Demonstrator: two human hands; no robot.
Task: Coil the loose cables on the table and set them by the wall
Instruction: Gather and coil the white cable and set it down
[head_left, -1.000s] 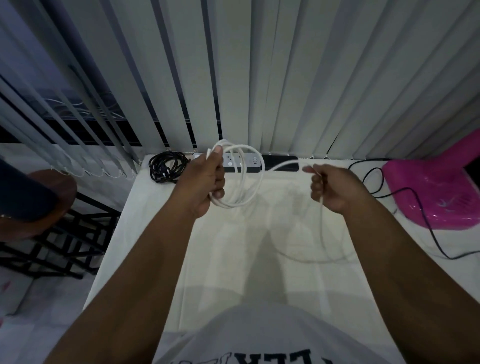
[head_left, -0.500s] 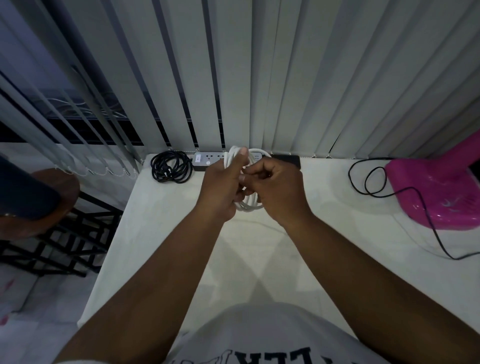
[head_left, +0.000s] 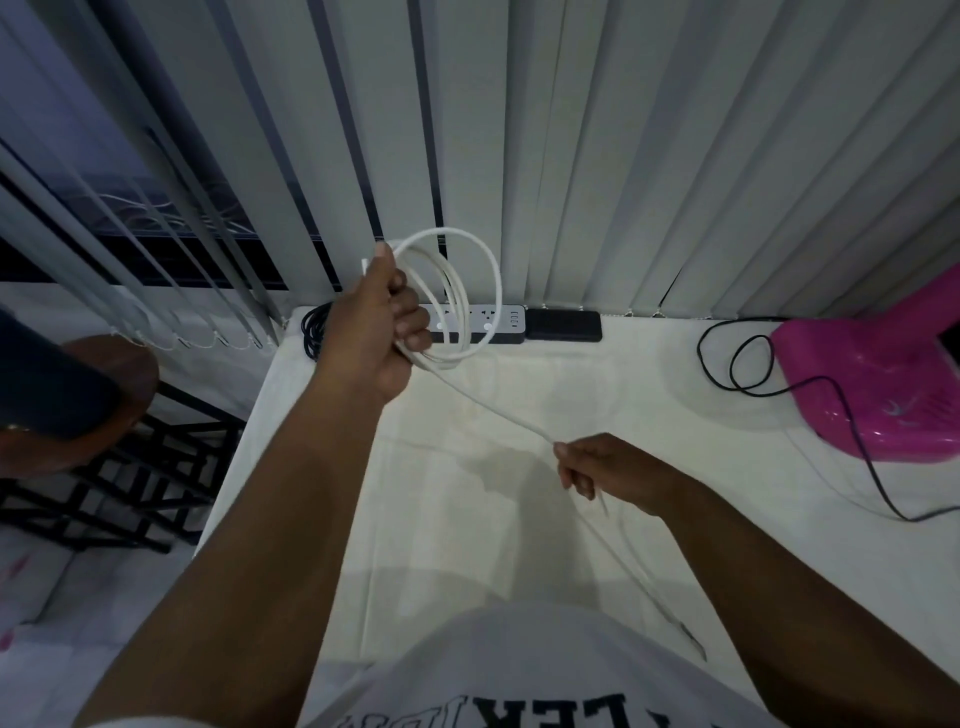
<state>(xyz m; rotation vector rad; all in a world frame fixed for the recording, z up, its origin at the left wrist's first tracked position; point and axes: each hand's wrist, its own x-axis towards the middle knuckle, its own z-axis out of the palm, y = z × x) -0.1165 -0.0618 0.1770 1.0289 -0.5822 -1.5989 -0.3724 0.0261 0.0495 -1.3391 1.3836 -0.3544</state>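
White, smooth and round in section, the cable (head_left: 470, 291) is gathered into several loose round loops, held upright above the far end of the table (head_left: 519, 467), just in front of the blinds (head_left: 597, 156); the left hand (head_left: 371, 332) grips the loops at their left side, fingers curled round the strands and thumb laid along the top; from the bottom of the loops a single strand runs taut and straight down to the right hand (head_left: 597, 470), which pinches it between thumb and curled fingers; beyond that hand the free tail slopes down toward the near table edge, its tip blurred. The table is covered in a pale, matt cloth with faint creases. Against the blinds lies a long, flat power strip (head_left: 504, 325), grey on top with a black base; a black rectangular block (head_left: 563, 326) sits touching its right end. A black coil (head_left: 311, 332), thin and glossy, lies at the far left corner, partly hidden by the left wrist. At the right stands a glossy pink plastic base (head_left: 872, 384); a thin black cord (head_left: 737, 364) loops beside it and trails across the cloth. Left of the table is a round brown stool (head_left: 119, 374) on a black frame.
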